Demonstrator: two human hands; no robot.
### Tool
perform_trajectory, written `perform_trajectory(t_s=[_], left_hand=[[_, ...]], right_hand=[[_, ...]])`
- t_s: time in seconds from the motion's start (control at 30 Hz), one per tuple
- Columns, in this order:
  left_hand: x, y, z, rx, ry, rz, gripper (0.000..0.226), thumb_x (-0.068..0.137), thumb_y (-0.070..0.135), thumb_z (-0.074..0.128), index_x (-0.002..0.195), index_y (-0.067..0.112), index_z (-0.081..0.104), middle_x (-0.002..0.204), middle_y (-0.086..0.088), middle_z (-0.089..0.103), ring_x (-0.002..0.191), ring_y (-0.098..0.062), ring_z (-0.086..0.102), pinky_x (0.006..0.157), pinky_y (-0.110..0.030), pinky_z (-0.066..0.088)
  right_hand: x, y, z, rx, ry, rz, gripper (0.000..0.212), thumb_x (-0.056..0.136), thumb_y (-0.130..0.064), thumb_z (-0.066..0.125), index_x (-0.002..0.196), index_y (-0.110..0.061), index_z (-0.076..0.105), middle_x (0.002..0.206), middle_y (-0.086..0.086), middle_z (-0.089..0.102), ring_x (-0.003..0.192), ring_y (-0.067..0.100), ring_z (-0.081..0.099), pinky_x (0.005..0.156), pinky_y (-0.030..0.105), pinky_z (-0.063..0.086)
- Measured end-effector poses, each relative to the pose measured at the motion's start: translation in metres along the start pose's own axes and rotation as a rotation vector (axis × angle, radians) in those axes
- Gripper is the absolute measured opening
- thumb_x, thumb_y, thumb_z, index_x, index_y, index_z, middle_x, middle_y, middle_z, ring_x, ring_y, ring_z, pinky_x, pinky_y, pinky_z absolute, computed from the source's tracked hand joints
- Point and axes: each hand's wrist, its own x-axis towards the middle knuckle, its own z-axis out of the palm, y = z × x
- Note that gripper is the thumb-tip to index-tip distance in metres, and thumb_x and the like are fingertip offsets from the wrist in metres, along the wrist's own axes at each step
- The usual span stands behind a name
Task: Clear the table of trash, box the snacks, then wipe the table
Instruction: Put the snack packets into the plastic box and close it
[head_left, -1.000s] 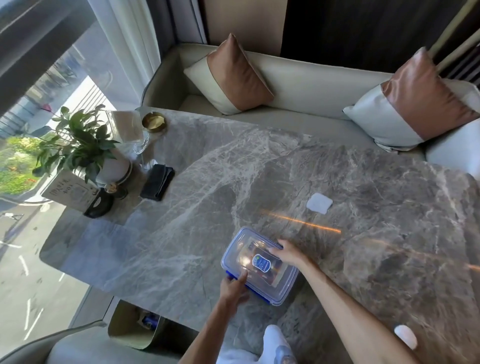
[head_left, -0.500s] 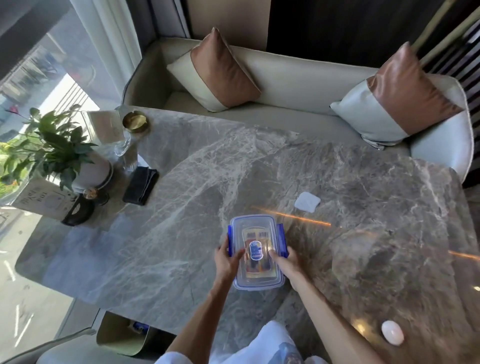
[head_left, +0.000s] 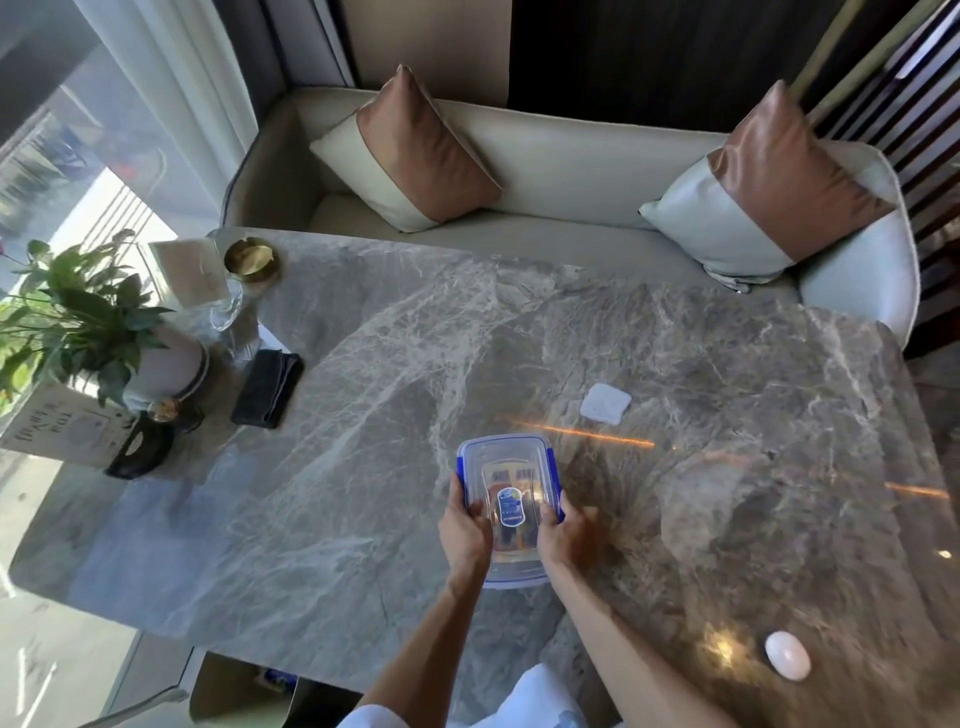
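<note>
One snack box (head_left: 506, 463) on marble table (head_left: 363, 415), left hand (head_left: 464, 535) and right hand (head_left: 567, 535) gripping its sides

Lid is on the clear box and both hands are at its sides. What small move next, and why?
Probably press the blue side clips down to lock the lid. The left hand and right hand grip the clear box at those clips, snacks show through the lid, and I cannot tell whether they are latched.

I see the box (head_left: 509, 499) on the table (head_left: 363, 467) towards its near edge, the left hand (head_left: 465, 535) gripping its left side and the right hand (head_left: 566, 535) its right; a pad (head_left: 605, 404) lies behind it to the right, a folded cloth (head_left: 267, 387) far left beside the plant (head_left: 78, 312)
</note>
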Motion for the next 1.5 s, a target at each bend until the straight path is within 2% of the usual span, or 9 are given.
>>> perform_trajectory(t_s=[0.17,0.37,0.5,0.63,0.77,0.9,1.1,1.3,1.5], left_hand=[[-0.020,0.002,0.007,-0.082,-0.058,-0.040,0.071,0.088,0.008,0.050,0.150,0.019,0.017,0.136,-0.010,0.056,0.113,-0.029,0.061,0.101,-0.043,0.047],[-0.014,0.000,-0.009,0.034,-0.108,-0.023,0.101,0.086,0.018,0.065,0.155,0.023,-0.008,0.160,-0.015,-0.024,0.149,-0.033,-0.018,0.119,-0.055,0.008],[0.019,-0.004,-0.035,0.307,-0.206,0.104,0.082,0.091,0.029,0.062,0.155,0.014,0.013,0.163,-0.012,0.012,0.150,-0.033,0.012,0.120,-0.054,0.018],[0.033,-0.001,-0.044,0.244,-0.263,0.035,0.050,0.089,0.022,0.067,0.128,-0.003,0.050,0.123,-0.024,0.062,0.110,-0.033,0.060,0.092,-0.041,0.048],[0.027,-0.006,-0.042,0.181,-0.174,-0.012,0.047,0.089,0.024,0.068,0.118,-0.007,0.049,0.114,-0.027,0.062,0.106,-0.036,0.060,0.083,-0.038,0.045],[0.012,-0.009,-0.040,0.201,-0.110,0.117,0.060,0.092,0.022,0.063,0.140,-0.004,0.037,0.136,-0.025,0.048,0.126,-0.037,0.046,0.104,-0.040,0.037],[0.001,-0.021,-0.041,0.547,-0.130,0.326,0.072,0.100,0.035,0.043,0.155,0.008,0.004,0.162,-0.020,-0.006,0.150,-0.039,-0.008,0.124,-0.046,-0.001],[0.009,-0.027,-0.064,0.390,-0.122,0.257,0.072,0.097,0.007,0.048,0.154,0.009,0.005,0.162,-0.018,0.004,0.150,-0.032,0.011,0.122,-0.044,0.021],[0.039,-0.045,-0.133,0.201,-0.064,0.169,0.076,0.086,0.006,0.063,0.150,0.009,0.023,0.145,-0.015,0.033,0.131,-0.030,0.040,0.113,-0.040,0.035]], right_hand=[[0.018,-0.012,-0.011,-0.118,-0.022,-0.213,0.035,0.095,-0.033,0.047,0.127,-0.027,0.060,0.107,0.001,0.056,0.098,0.019,0.049,0.088,0.025,0.034],[0.036,-0.009,-0.036,-0.231,-0.122,-0.353,0.069,0.093,-0.050,0.052,0.152,-0.032,0.023,0.153,0.006,0.033,0.137,0.032,0.032,0.112,0.043,0.027],[0.004,0.032,-0.034,0.183,-0.335,0.077,0.096,0.084,-0.048,0.067,0.155,-0.019,0.010,0.158,0.012,0.024,0.145,0.034,0.026,0.116,0.049,0.028],[-0.015,0.035,-0.034,0.602,-0.498,0.182,0.070,0.088,-0.021,0.069,0.145,-0.019,0.029,0.141,0.006,0.047,0.114,0.021,0.053,0.084,0.034,0.051],[0.006,0.003,-0.039,0.450,-0.339,0.075,0.070,0.092,-0.020,0.063,0.149,-0.002,0.027,0.152,0.018,0.038,0.138,0.029,0.041,0.111,0.036,0.035],[0.020,-0.006,-0.046,0.255,-0.452,-0.053,0.059,0.096,-0.019,0.057,0.148,-0.006,0.033,0.150,0.013,0.043,0.136,0.028,0.044,0.111,0.035,0.037],[0.028,-0.001,-0.051,0.231,-0.511,-0.137,0.045,0.097,-0.017,0.053,0.141,-0.022,0.047,0.123,-0.002,0.063,0.098,0.011,0.060,0.069,0.015,0.047],[0.016,-0.019,-0.027,0.278,-0.583,-0.132,0.046,0.096,-0.011,0.056,0.141,-0.018,0.049,0.124,0.010,0.066,0.108,0.028,0.067,0.092,0.049,0.056],[-0.022,-0.076,0.019,0.262,-0.700,-0.015,0.055,0.102,-0.021,0.044,0.150,-0.038,0.023,0.133,0.008,0.058,0.082,0.016,0.065,0.057,0.031,0.057]])
